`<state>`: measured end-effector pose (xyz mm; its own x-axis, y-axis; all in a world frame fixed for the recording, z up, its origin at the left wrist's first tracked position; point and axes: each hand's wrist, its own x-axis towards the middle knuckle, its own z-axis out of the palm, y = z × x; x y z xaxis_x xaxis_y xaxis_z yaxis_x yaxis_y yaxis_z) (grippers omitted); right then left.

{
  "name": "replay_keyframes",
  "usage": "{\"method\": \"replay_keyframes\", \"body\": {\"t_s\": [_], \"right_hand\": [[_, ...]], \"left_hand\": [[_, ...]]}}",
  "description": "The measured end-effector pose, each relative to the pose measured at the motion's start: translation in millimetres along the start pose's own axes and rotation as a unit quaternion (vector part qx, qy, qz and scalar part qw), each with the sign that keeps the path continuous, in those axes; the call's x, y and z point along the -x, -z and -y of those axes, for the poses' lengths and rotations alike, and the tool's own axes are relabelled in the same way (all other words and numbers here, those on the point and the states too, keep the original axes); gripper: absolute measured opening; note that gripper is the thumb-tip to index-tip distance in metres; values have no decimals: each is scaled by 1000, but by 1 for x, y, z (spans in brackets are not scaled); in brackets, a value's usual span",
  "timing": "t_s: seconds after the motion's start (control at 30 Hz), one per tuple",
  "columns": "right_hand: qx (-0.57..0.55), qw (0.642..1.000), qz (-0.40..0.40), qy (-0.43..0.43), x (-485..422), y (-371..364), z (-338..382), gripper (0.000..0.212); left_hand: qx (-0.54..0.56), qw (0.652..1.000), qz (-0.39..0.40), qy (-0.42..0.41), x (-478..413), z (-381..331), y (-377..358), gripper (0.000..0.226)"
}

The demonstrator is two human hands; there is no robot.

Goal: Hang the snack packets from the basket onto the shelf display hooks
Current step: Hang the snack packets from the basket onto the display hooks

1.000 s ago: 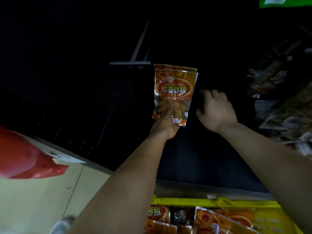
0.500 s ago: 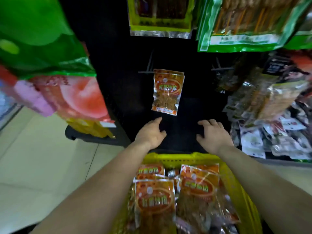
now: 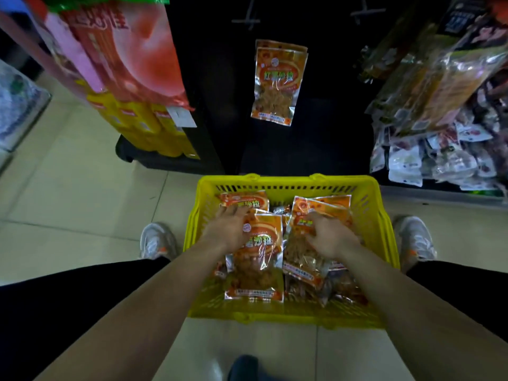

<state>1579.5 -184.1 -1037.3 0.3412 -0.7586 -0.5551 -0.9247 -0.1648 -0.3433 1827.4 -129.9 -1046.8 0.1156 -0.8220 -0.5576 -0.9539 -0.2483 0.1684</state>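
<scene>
- Head view: a yellow basket [image 3: 288, 185] sits on the floor between the person's shoes, heaped with orange snack packets [image 3: 258, 259].
- The left hand [image 3: 226, 229] lies flat with fingers spread on the packets toward the basket's far left corner; it presses but does not pinch anything.
- The right hand [image 3: 328, 237] curls over a packet [image 3: 302, 259] on the basket's right side. It may have a grip beginning, though the fingertips are hidden, so I cannot tell if it has closed.
- Two packets already hang [image 3: 277, 83] from a hook on the dark shelf above, with bare hooks [image 3: 246, 20] higher up.
- The packets look light, thin and crinkly, with glossy film that will likely slide against its neighbours; the contents seem brittle, so squeezing the middle is unwise.
- Best hold is probably the flat sealed top strip, pinched near the hang hole, leaving the hole free for the hook.
</scene>
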Motion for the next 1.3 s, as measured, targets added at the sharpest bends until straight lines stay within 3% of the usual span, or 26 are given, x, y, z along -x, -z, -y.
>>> {"method": "replay_keyframes", "body": {"t_s": [0.1, 0.2, 0.4, 0.53, 0.67, 0.8, 0.9, 1.07, 1.3], "right_hand": [[-10, 1000, 27, 10, -12, -26, 14, 47], [23, 1000, -4, 8, -25, -42, 25, 61], [106, 984, -128, -72, -41, -31, -1, 71], [73, 986, -60, -139, -44, -13, -38, 90], [49, 989, -74, -120, -41, -7, -51, 73], [-29, 994, -92, -50, -37, 0, -38, 32], [-45, 994, -95, -19, -31, 18, -26, 16], [-38, 992, -97, 64, -8, 70, -1, 8], [62, 982, -67, 166, 68, 151, 32, 6]], "left_hand": [[4, 1000, 10, 13, -3, 7, -8, 84], [14, 1000, -17, 16, -7, 9, -11, 77], [128, 992, -14, -7, -15, 3, -3, 26], [123, 992, -27, 11, -20, 1, -2, 20], [124, 992, -30, 22, -21, 6, -1, 13], [110, 993, -41, 31, -15, 12, 13, 23], [107, 992, -54, 29, -5, 15, 28, 25], [107, 989, -99, 3, 20, 12, 65, 17], [169, 968, -169, -75, 68, 3, 130, 6]]}}
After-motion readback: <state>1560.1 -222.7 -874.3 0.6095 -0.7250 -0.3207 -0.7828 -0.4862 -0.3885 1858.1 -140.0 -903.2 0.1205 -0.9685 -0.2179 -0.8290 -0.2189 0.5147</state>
